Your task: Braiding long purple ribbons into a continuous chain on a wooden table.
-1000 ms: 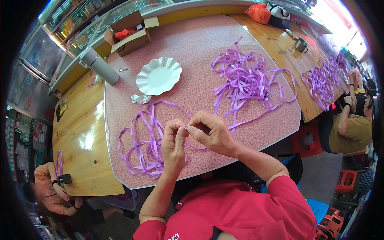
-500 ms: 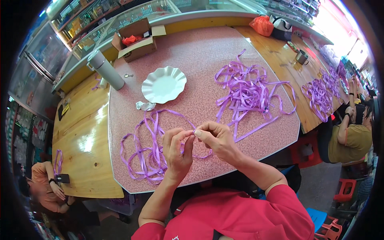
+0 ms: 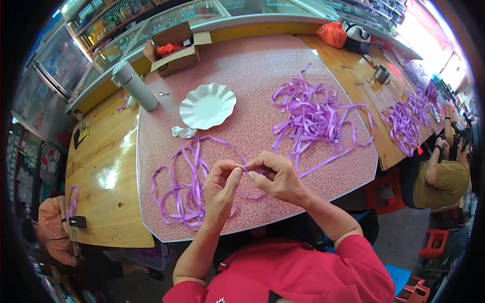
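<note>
My left hand point(image 3: 221, 189) and my right hand point(image 3: 279, 178) meet over the near part of the table, fingertips pinched on a purple ribbon point(image 3: 244, 168). A small piece of it shows between the two thumbs and forefingers; finer detail there is too small to make out. From my hands the ribbon curves away over the table. Beside my left hand lies a loose heap of ribbon loops point(image 3: 175, 191), partly covered by that hand. Beyond my right hand sits a larger tangled pile of purple ribbons point(image 3: 316, 118).
A scalloped white plate point(image 3: 207, 107) stands ahead on the pink table point(image 3: 260, 65), with crumpled foil point(image 3: 184, 132) beside it. Further back are a grey flask point(image 3: 135, 87) and an open cardboard box point(image 3: 177, 61). People sit at both sides; more ribbons point(image 3: 401, 123) lie far right.
My left thumb has risen toward the pinched ribbon, and my right fingers have curled in a little more. Both hands stay in nearly the same place. The person at left has lowered an arm.
</note>
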Demonstrator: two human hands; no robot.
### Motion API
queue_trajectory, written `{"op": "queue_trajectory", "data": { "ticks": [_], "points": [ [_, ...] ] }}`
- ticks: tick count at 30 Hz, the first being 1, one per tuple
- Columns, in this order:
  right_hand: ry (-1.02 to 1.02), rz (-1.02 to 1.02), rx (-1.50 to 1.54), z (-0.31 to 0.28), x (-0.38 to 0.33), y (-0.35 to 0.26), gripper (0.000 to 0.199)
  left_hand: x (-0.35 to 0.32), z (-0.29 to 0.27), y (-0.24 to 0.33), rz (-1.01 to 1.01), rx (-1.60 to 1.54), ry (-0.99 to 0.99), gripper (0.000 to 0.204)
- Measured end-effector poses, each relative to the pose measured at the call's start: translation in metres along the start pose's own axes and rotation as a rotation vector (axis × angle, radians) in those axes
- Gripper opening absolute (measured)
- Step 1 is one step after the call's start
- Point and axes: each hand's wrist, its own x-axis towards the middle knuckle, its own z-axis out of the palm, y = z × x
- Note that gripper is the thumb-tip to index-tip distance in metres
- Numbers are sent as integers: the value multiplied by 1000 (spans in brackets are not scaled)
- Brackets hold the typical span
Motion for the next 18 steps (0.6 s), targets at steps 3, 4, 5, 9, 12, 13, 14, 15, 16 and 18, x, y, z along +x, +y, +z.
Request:
{"op": "queue_trajectory", "data": {
  "ticks": [3, 4, 5, 9, 12, 13, 14, 15, 16, 18],
  "points": [
    [10, -108, -187, -4, 1, -1, 13, 0, 0, -3, -42, -65, -20, 9],
    [10, -106, -186, -4, 2, -1, 13, 0, -1, -4, -32, -69, -29, 9],
    [15, -139, -204, -4, 2, -1, 14, 0, -1, -4, -34, -69, -30, 9],
    [19, -155, -248, -6, 1, -3, 16, -1, -4, -6, -43, -72, -59, 7],
    [9, -196, -315, -9, 1, -1, 17, 0, -4, -8, -48, -56, -75, 6],
    [9, -195, -315, -10, 1, -1, 17, 0, -4, -9, -55, -54, -80, 6],
    [-1, -189, -325, -11, 1, -1, 17, 0, -4, -10, -56, -54, -80, 6],
    [-11, -183, -336, -12, 1, -1, 17, -1, -4, -11, -57, -41, -76, 6],
    [-10, -182, -337, -12, 0, -1, 17, -1, -3, -12, -57, -28, -73, 6],
    [-23, -179, -308, -12, 0, 0, 17, 0, -4, -12, -60, -31, -79, 6]
  ]
}}
